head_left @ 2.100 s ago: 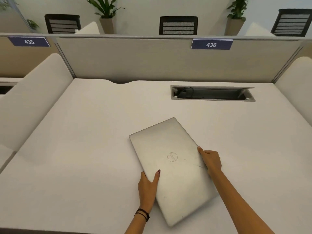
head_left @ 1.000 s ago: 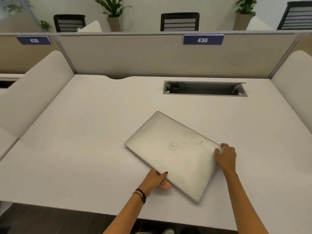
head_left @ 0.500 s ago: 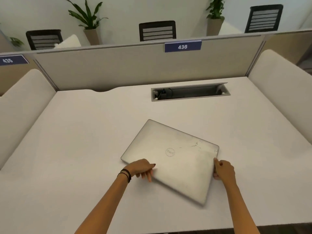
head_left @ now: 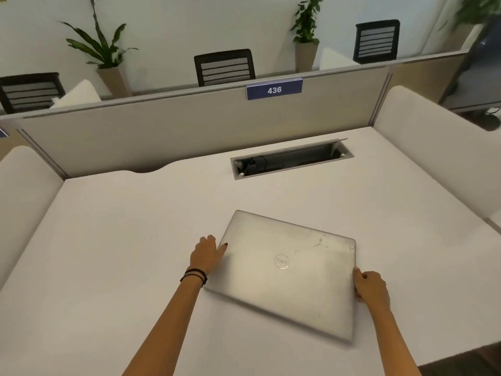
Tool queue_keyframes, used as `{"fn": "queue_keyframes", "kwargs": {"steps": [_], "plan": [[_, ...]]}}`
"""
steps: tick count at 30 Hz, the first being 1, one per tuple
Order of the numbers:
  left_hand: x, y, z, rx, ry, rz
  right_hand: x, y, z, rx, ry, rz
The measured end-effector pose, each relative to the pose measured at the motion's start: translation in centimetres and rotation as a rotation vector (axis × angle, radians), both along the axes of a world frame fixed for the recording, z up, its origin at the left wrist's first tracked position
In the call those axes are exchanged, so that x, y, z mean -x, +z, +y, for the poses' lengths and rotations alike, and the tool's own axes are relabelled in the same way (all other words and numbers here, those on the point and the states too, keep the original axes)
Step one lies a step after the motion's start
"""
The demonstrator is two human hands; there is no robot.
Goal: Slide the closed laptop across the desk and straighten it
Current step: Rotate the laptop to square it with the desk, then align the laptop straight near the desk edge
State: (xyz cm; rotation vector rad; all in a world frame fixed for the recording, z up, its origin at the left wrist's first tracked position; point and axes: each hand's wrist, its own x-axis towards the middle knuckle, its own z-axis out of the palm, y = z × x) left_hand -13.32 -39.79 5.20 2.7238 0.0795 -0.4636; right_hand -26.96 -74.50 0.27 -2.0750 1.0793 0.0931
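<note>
A closed silver laptop [head_left: 287, 272] lies flat on the white desk [head_left: 122, 240], near the front edge and right of centre, its sides at a slant to the desk's edges. My left hand [head_left: 207, 253] presses against the laptop's left edge, thumb resting on the lid. My right hand [head_left: 370, 287] holds the right edge, fingers curled around it. A round logo shows in the middle of the lid, with scratches near the far right corner.
An open cable tray [head_left: 291, 158] is sunk into the desk behind the laptop. A grey partition [head_left: 189, 128] with a blue sign "436" [head_left: 274, 89] closes the back. Padded white side panels [head_left: 433, 147] flank the desk. Chairs and potted plants stand beyond.
The laptop has turned clockwise from a steep diagonal toward square with the desk. My left hand moved from the near edge up to the left edge; my right hand stayed on the right edge.
</note>
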Motion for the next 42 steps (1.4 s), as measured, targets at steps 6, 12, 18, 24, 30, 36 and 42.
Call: {"fn": "queue_keyframes", "kwargs": {"steps": [6, 12, 18, 24, 30, 36, 42], "plan": [[-2.2, -1.8, -0.1, 0.076, -0.009, 0.141, -0.2, 0.1, 0.7, -0.045, -0.074, 0.006], [-3.5, -3.1, -0.4, 0.087, 0.009, 0.114, -0.4, -0.2, 1.4, -0.031, -0.123, 0.026], [-4.1, -3.8, -0.3, 0.054, -0.036, 0.061, -0.9, -0.5, 0.9, -0.031, -0.186, 0.051], [-4.5, -4.0, 0.2, 0.109, -0.055, 0.116, -0.9, -1.1, 1.3, -0.017, -0.239, 0.021], [-2.8, -4.1, 2.7, 0.103, -0.034, 0.232, -1.7, -1.1, 1.2, -0.042, -0.231, 0.025], [-0.4, -4.3, 5.6, 0.096, 0.018, 0.302, -2.9, -0.8, 2.2, -0.057, -0.154, 0.036], [1.6, -3.9, 7.8, 0.104, 0.1, 0.301, -4.9, 0.4, 3.8, -0.069, -0.054, 0.037]]}}
